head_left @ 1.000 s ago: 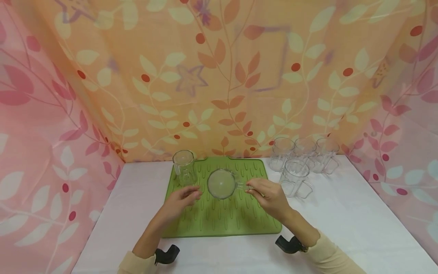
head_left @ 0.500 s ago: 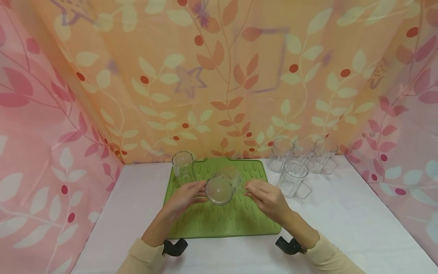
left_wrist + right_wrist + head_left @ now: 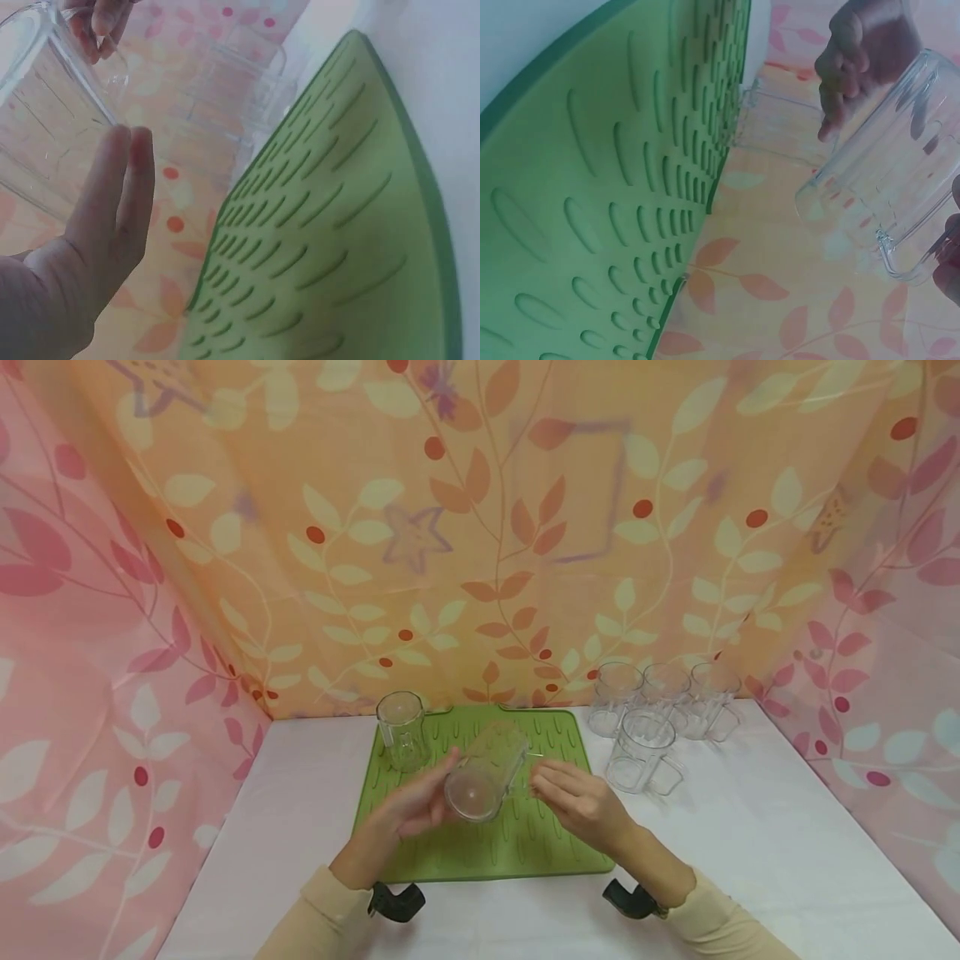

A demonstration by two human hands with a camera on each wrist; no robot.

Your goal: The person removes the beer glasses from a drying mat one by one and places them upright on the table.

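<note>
The right hand (image 3: 579, 802), cut off in the right wrist view, pinches a clear mug (image 3: 491, 767) by its handle (image 3: 901, 271), tilted above the green mat (image 3: 536, 852). The left hand (image 3: 411, 806), blurred in the head view, shows straight fingers from its own wrist; contact is unclear. A second mug (image 3: 403, 732) stands on the mat's back-left corner; four more mugs (image 3: 642, 752) overlap right of the mat.

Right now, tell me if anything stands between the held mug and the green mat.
Yes: the left hand, its fingers partly beneath the held mug. Nothing else visible; another mug stands at the back left of the green mat.
</note>
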